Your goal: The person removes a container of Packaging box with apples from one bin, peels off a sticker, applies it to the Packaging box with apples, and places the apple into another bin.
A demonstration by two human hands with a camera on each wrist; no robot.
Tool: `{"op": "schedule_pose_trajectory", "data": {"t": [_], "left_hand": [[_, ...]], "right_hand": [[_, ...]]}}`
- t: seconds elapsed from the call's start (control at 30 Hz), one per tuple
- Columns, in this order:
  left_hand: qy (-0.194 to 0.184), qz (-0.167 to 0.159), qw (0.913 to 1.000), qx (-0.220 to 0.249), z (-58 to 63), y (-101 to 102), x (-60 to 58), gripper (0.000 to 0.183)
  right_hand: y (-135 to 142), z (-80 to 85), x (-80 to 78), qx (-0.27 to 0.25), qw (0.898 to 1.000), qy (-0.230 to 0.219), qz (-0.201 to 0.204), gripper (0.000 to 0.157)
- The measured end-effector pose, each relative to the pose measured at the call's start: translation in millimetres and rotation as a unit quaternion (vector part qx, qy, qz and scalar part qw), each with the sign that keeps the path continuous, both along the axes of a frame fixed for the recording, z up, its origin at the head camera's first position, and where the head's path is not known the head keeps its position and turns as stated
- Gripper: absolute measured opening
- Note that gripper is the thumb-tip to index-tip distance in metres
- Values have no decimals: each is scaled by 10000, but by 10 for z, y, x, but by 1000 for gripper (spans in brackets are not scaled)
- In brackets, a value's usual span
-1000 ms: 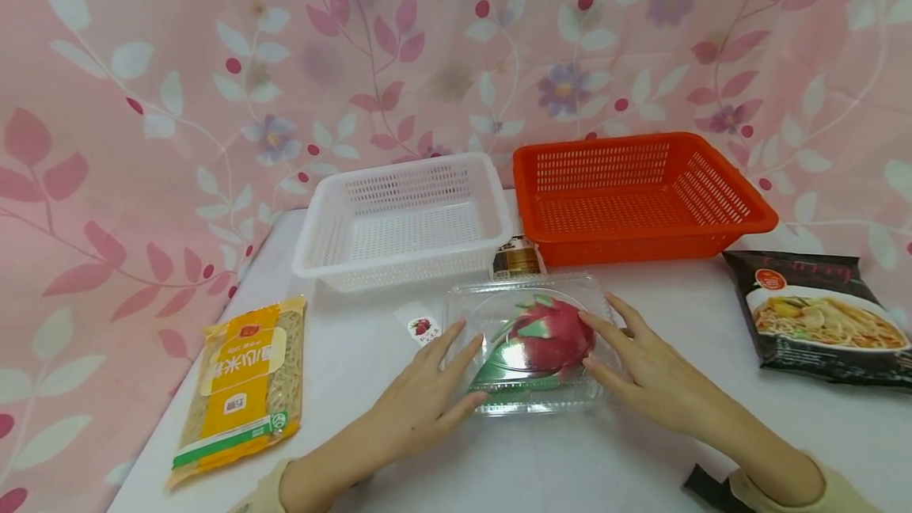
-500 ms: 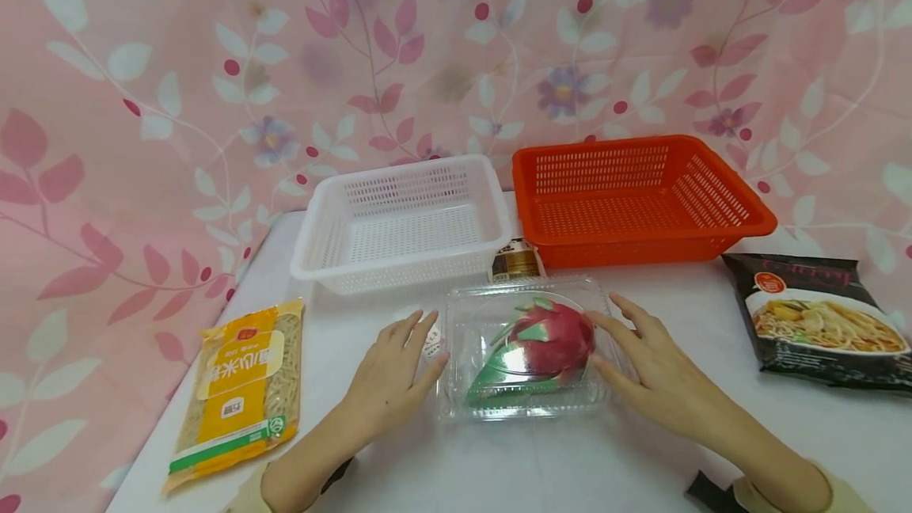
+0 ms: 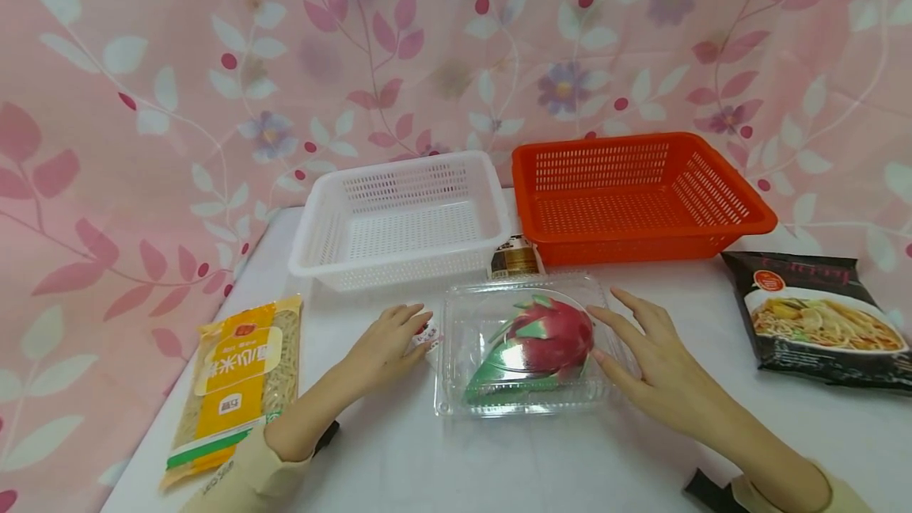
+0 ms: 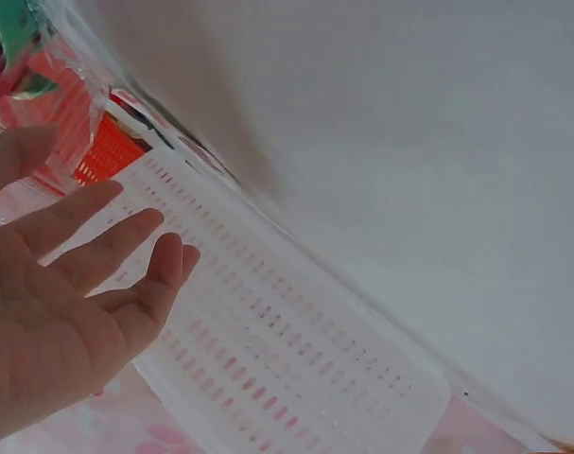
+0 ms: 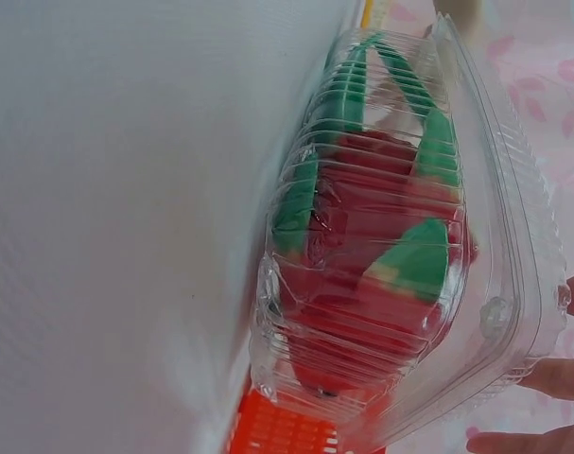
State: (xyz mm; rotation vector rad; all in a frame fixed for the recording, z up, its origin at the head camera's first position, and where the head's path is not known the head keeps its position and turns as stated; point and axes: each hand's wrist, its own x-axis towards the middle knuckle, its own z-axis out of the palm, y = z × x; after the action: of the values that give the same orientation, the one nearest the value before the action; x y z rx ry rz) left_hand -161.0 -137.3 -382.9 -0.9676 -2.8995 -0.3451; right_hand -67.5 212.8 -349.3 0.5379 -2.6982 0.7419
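Note:
A clear plastic clamshell box [image 3: 456, 339] lies closed on the table, holding a red and green dragon fruit [image 3: 552, 331]. At the box's right side is my right hand [image 3: 659, 366], fingers spread and fairly straight, the fingertips at the rim; contact is hard to tell. Fingers also show beside the lid's edge in the right wrist view. My left hand [image 3: 381, 348] hovers left of the box, its fingers loosely bent with nothing in them, as the left wrist view shows. Just beyond its fingertips lies a small white label [image 3: 429, 333] with a red fruit picture, partly hidden.
A white basket [image 3: 399, 267] and a red basket [image 3: 634, 248] stand at the back. Between them sits a small brown-labelled item [image 3: 516, 258]. A yellow noodle pack [image 3: 235, 374] lies at left, partly behind my left forearm, and a black noodle bag [image 3: 819, 319] at right.
My left hand has let go of the box's left side and moved left, over toward the label. The right hand has stayed by the box's right side. The box has barely shifted.

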Motion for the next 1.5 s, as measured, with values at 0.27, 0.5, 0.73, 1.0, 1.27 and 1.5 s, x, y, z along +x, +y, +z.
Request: {"op": "schedule_pose_trajectory", "data": {"t": [0.27, 0.5, 0.73, 1.0, 1.27, 1.5], "left_hand": [[-897, -28, 9945, -539, -59, -18, -189, 48], [-972, 83, 9940, -501, -101, -28, -220, 47], [-1366, 484, 9893, -182, -77, -52, -169, 48], [-800, 665, 9938, -400, -50, -53, -139, 55], [-645, 803, 9925, -663, -11, -64, -187, 61], [-1181, 481, 9916, 190, 65, -116, -296, 54]], "right_hand": [[2, 8, 4, 35, 10000, -87, 19, 50], [7, -1, -9, 62, 10000, -19, 53, 51], [8, -31, -4, 49, 9999, 49, 73, 48], [13, -50, -5, 53, 9997, 200, 146, 49], [22, -39, -11, 22, 9995, 259, 153, 48], [23, -7, -28, -116, 9991, 254, 327, 49]]}}
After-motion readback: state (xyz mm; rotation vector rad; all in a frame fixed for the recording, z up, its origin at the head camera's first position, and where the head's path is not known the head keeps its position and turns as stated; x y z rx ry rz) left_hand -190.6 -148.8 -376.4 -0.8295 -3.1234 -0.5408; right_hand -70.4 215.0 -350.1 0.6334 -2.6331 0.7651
